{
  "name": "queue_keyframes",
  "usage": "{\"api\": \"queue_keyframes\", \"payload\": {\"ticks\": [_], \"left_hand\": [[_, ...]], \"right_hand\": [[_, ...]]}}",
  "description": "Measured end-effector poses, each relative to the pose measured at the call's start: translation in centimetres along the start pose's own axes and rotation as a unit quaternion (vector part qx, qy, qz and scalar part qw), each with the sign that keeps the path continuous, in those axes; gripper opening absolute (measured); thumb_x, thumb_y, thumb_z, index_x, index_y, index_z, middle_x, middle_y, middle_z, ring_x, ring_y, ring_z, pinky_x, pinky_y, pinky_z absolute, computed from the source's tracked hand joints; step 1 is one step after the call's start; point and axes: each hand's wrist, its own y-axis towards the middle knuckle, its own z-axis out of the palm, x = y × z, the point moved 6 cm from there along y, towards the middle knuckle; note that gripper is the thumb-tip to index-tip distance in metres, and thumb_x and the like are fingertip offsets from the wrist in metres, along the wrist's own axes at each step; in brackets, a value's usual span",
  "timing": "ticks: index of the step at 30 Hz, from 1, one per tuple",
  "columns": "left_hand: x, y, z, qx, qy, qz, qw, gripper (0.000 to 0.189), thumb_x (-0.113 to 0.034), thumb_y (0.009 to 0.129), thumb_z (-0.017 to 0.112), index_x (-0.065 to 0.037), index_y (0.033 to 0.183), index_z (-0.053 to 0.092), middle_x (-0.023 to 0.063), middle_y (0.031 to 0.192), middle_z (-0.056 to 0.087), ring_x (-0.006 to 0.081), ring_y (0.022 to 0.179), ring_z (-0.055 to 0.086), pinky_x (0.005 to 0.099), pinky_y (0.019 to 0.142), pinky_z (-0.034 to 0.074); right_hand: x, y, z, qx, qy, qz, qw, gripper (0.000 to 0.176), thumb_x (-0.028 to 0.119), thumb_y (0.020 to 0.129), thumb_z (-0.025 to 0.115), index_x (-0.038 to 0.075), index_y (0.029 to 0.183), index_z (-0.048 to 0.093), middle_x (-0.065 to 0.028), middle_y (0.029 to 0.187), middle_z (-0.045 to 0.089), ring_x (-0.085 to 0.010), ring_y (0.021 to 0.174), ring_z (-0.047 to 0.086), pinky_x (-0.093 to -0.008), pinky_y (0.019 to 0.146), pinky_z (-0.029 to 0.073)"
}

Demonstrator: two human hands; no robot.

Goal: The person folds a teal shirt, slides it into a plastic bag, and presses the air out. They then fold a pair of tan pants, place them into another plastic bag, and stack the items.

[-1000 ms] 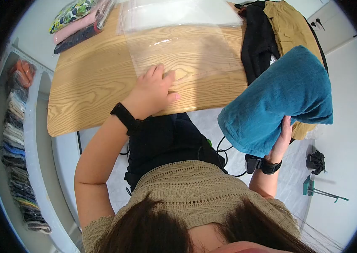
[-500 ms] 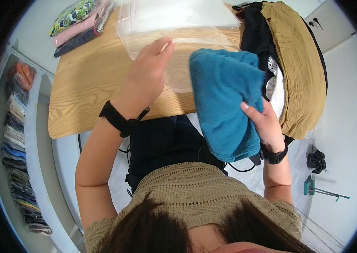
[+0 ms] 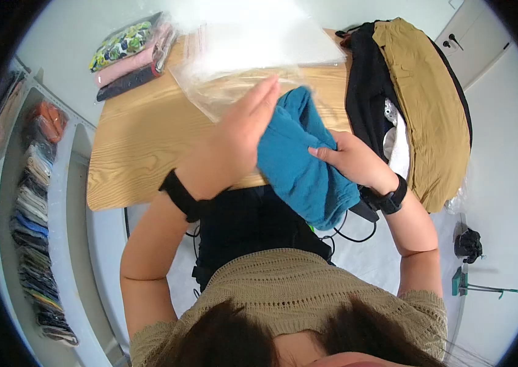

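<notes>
A folded teal cloth [image 3: 298, 162] hangs over the near edge of the wooden table [image 3: 142, 134], above my lap. My right hand [image 3: 354, 159] grips its right side, thumb on top and the other fingers behind the cloth. My left hand [image 3: 234, 137] is raised at the cloth's left side, its fingers stretched out and close together, holding nothing. Whether its palm touches the cloth I cannot tell. Beyond my left hand, a clear plastic bag [image 3: 201, 92] lies on the table.
White plastic sheets [image 3: 259, 37] lie at the table's back. Bagged folded clothes [image 3: 130, 61] are stacked back left. Tan trousers [image 3: 427, 116] and black garments [image 3: 366, 79] lie along the right. A shelf of bagged clothes [image 3: 32, 208] stands at the left.
The teal cloth has tilted and moved slightly left, its upper part now narrower. My right hand has moved up and left with it. My left hand has come right, up to the cloth.
</notes>
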Motion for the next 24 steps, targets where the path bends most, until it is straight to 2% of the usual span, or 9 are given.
{"api": "queue_keyframes", "payload": {"ticks": [3,5,6,11,13,15,18,20,24], "left_hand": [[-1.4,0.4,0.1,-0.007,-0.015,0.026,1.000,0.050,0.008,0.079,0.042,0.013,0.128,0.040,0.0265,0.136,0.039,0.0375,0.127,0.039,0.0393,0.107,0.032],[-2.5,0.5,0.3,-0.007,0.004,0.057,0.998,0.050,0.007,0.079,0.043,0.013,0.128,0.039,0.0266,0.137,0.037,0.0381,0.129,0.037,0.0405,0.107,0.031],[-3.0,0.6,0.6,0.016,-0.005,0.053,0.998,0.051,0.007,0.079,0.042,0.013,0.129,0.039,0.0267,0.138,0.036,0.0384,0.130,0.036,0.0409,0.108,0.031],[-4.8,1.3,1.4,0.056,-0.069,0.048,0.995,0.058,0.013,0.074,0.037,0.013,0.132,0.036,0.0273,0.141,0.031,0.0363,0.134,0.031,0.0402,0.111,0.026],[-5.5,1.5,1.2,0.048,-0.073,0.057,0.995,0.059,0.014,0.073,0.039,0.012,0.132,0.037,0.0263,0.141,0.033,0.0358,0.133,0.033,0.0401,0.110,0.027],[-6.4,1.1,1.6,0.084,-0.134,0.090,0.983,0.059,0.015,0.073,0.040,0.011,0.132,0.037,0.0246,0.141,0.035,0.0352,0.132,0.035,0.0400,0.110,0.028],[-6.9,1.1,1.4,0.083,-0.123,0.094,0.984,0.056,0.014,0.074,0.041,0.010,0.130,0.041,0.0229,0.140,0.037,0.0345,0.130,0.038,0.0404,0.109,0.030],[-7.1,1.1,1.0,0.084,-0.102,0.108,0.985,0.054,0.012,0.075,0.042,0.010,0.129,0.042,0.0228,0.139,0.038,0.0345,0.129,0.039,0.0409,0.108,0.031],[-7.1,1.1,-0.4,0.069,-0.067,0.112,0.989,0.047,0.007,0.079,0.045,0.010,0.125,0.046,0.0226,0.135,0.043,0.0342,0.127,0.041,0.0421,0.107,0.032]], "right_hand": [[-0.6,1.5,-0.2,0.033,0.109,0.050,0.992,0.031,0.018,0.093,0.058,-0.004,0.114,0.058,-0.0051,0.098,0.065,-0.0092,0.088,0.057,-0.0267,0.081,0.047],[-1.1,2.5,-1.4,-0.042,0.209,0.092,0.973,0.031,0.019,0.093,0.057,-0.004,0.114,0.058,-0.0061,0.100,0.066,-0.0099,0.089,0.058,-0.0260,0.082,0.047],[0.3,2.4,-2.3,-0.066,0.036,0.056,0.996,0.031,0.020,0.093,0.056,-0.004,0.112,0.059,-0.0067,0.100,0.066,-0.0109,0.087,0.059,-0.0269,0.081,0.047],[1.7,3.6,-1.6,-0.077,0.043,-0.032,0.996,0.028,0.021,0.091,0.056,-0.003,0.105,0.061,-0.0058,0.091,0.067,-0.0121,0.079,0.059,-0.0286,0.074,0.048],[2.3,3.9,-2.2,-0.203,-0.106,-0.131,0.965,0.026,0.018,0.091,0.056,-0.003,0.105,0.061,-0.0082,0.088,0.066,-0.0122,0.080,0.056,-0.0274,0.077,0.046],[4.6,3.6,-1.0,-0.171,-0.094,-0.346,0.918,0.023,0.016,0.088,0.056,-0.001,0.103,0.059,-0.0117,0.085,0.063,-0.0177,0.076,0.054,-0.0345,0.069,0.045],[4.2,4.4,0.0,-0.104,-0.114,-0.235,0.960,0.032,0.016,0.086,0.054,-0.002,0.113,0.055,-0.0220,0.104,0.062,-0.0352,0.093,0.060,-0.0386,0.082,0.047],[3.6,4.6,0.2,-0.177,-0.111,-0.171,0.963,0.029,0.017,0.086,0.055,0.001,0.110,0.057,-0.0087,0.088,0.062,-0.0185,0.078,0.054,-0.0330,0.070,0.047],[3.5,4.8,1.7,-0.076,-0.136,-0.242,0.958,0.024,0.019,0.088,0.053,0.004,0.105,0.058,-0.0033,0.084,0.059,-0.0122,0.076,0.053,-0.0283,0.066,0.046]]}}
